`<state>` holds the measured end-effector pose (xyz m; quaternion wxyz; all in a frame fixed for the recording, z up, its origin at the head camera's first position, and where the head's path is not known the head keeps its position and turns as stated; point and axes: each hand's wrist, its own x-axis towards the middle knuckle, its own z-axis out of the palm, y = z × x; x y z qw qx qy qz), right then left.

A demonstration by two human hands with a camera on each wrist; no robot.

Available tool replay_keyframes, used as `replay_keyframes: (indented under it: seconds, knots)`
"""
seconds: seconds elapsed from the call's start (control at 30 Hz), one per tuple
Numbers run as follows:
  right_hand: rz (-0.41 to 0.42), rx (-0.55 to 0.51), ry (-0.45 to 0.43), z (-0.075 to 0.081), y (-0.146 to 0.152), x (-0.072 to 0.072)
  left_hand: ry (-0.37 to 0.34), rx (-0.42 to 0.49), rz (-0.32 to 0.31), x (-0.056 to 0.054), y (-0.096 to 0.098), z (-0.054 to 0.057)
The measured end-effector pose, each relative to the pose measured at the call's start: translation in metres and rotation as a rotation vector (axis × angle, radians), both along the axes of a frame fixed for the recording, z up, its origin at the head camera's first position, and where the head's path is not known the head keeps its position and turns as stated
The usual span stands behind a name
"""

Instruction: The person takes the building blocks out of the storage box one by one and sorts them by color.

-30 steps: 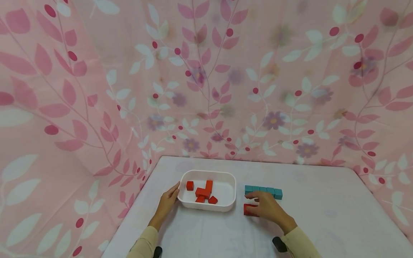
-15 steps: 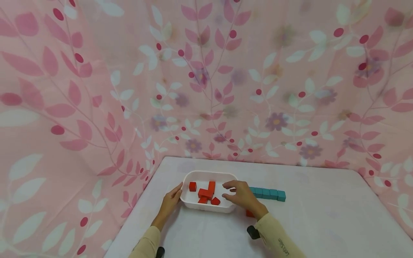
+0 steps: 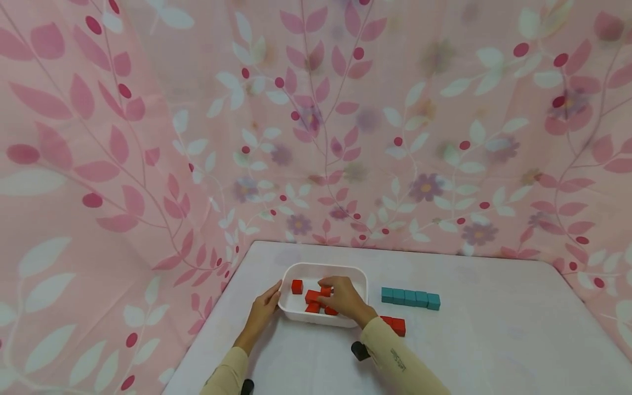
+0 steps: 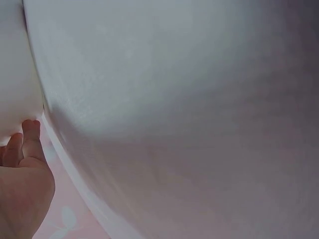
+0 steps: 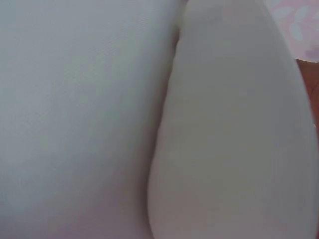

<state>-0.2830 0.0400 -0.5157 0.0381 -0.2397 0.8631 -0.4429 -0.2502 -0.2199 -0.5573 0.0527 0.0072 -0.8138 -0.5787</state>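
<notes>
Your right hand (image 3: 346, 299), head view, is inside the white tray (image 3: 316, 318), thumb and fingertip narrowly set about a red block (image 3: 326, 291); a firm grip cannot be confirmed. Your left hand (image 3: 263, 310) touches the tray's left end; whether it grips, cannot tell. Teal blocks (image 3: 410, 298) lie right of it. Left wrist: your fingertips meet the tray's side. Right wrist: mostly tray wall; your hand barely shows.

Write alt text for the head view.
The left hand holds a white tray while the right hand reaches among red blocks inside. Beside it lie a row of teal blocks and more red ones; pink floral fabric hangs behind.
</notes>
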Motion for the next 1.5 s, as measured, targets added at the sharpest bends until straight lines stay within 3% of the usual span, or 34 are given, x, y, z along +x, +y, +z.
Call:
replay_keyframes:
  seconds: [0.27,0.7,1.13,1.5]
  knots:
    - [0.029,0.078,0.003,-0.015,-0.006,-0.008,-0.026,0.015,0.008,0.001,0.002,0.000]
    - [0.016,0.154,0.039,-0.018,-0.011,-0.011,-0.006,0.015,0.009,0.001,0.002,0.000]
    - [-0.004,0.107,0.053,-0.011,-0.006,-0.004,-0.014,0.030,0.011,0.001,0.002,0.000]
    - [0.002,0.068,0.105,0.006,0.016,0.002,-0.018,0.024,0.005,0.000,0.000,0.000]
